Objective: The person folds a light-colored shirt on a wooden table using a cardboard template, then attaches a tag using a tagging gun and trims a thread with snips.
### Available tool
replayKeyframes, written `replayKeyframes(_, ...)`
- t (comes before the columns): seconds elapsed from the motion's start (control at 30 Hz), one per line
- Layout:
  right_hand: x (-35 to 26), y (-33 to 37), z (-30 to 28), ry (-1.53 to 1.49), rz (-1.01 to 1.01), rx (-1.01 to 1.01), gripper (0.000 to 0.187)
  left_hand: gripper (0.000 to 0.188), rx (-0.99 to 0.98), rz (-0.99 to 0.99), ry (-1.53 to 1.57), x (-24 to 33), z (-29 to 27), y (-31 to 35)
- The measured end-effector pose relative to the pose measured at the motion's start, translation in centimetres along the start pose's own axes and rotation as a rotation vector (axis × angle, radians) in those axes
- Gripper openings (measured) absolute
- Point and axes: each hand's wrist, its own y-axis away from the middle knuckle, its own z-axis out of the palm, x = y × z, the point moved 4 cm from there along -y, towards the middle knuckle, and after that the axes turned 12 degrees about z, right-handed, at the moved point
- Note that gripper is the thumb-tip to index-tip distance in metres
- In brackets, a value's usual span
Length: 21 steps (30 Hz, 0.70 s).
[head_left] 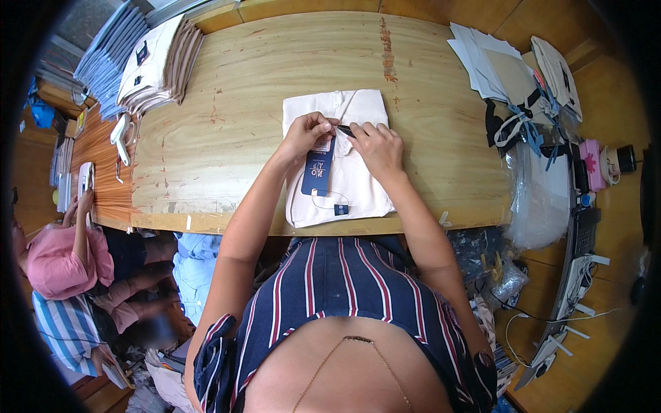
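A cream folded garment [365, 196] lies on the table straight in front of me. On it rests a long dark blue hang tag [317, 173], with a thin cord loop and a small dark square label [341, 209] below. My left hand [307, 135] is closed in a pinch at the upper end of the hang tag; what exactly sits between its fingertips is hidden. My right hand [376, 148] is closed on a slim black pen-like tool [345, 130], its tip pointing at the left fingertips. Both hands are over the garment's upper half.
Stacks of folded cream garments [160, 65] and blue garments [113, 55] stand at the far left, near a white handheld tool [122, 138]. At the right are paper sheets [475, 65], tangled straps [533, 124] and clear plastic bags [533, 206]. A person in pink [72, 261] sits at left.
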Motion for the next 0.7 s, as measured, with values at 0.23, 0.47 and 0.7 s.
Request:
replayKeyframes(0.23,-0.1,0.0,0.2,0.014,-0.060,0.027,0.025,0.010,0.005,0.013,0.017,0.0,0.0,-0.1)
replayKeyframes(0.47,0.0,0.1,0.9,0.039,-0.062,0.007,0.024,0.010,0.009,0.000,0.029,-0.1,0.0,-0.2)
replayKeyframes(0.7,7.4,0.6,-1.7,0.110,0.532,-0.014,0.030,0.011,0.027,-0.028,0.045,0.9,0.0,0.1)
